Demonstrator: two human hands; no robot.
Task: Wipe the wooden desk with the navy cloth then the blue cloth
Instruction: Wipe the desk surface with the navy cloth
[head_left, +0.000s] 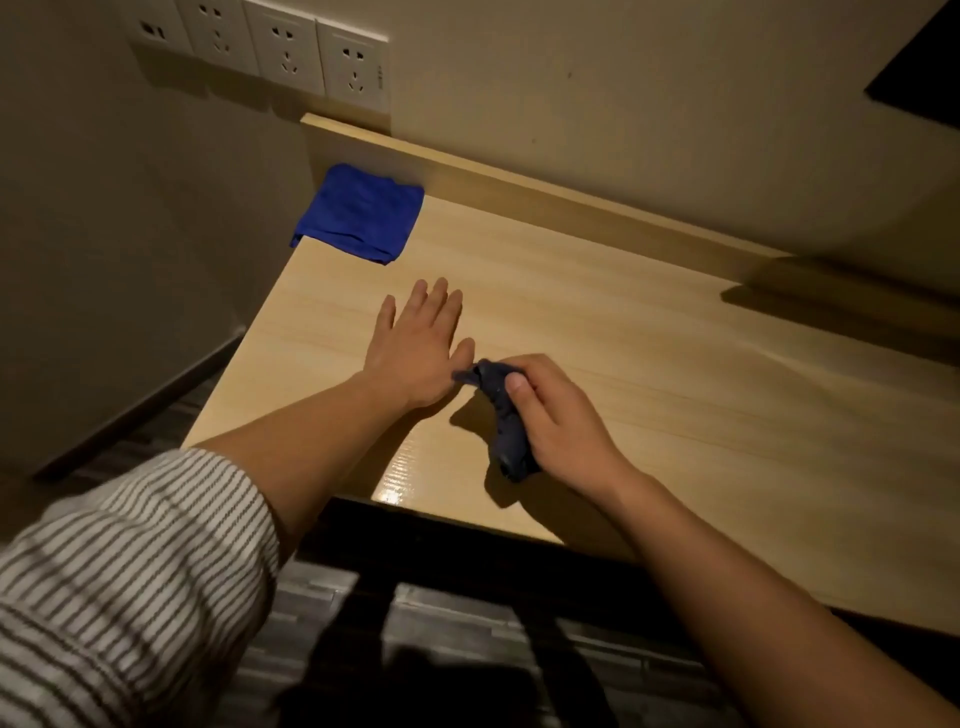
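Note:
The wooden desk (649, 364) is pale, with a raised back strip along the wall. My right hand (556, 415) is shut on the navy cloth (501, 415), which is bunched into a crumpled wad just above the desk near its front edge. One end of the cloth pokes out toward my left thumb. My left hand (415, 348) lies flat on the desk, palm down, fingers spread, holding nothing. The blue cloth (358, 213) lies folded at the desk's far left corner, slightly overhanging the left edge, well beyond my left fingertips.
A row of white wall sockets (291, 47) sits above the desk's far left corner. The beige wall runs behind the desk. A dark object (919, 67) shows at the upper right. Grey striped floor (467, 623) lies below the front edge.

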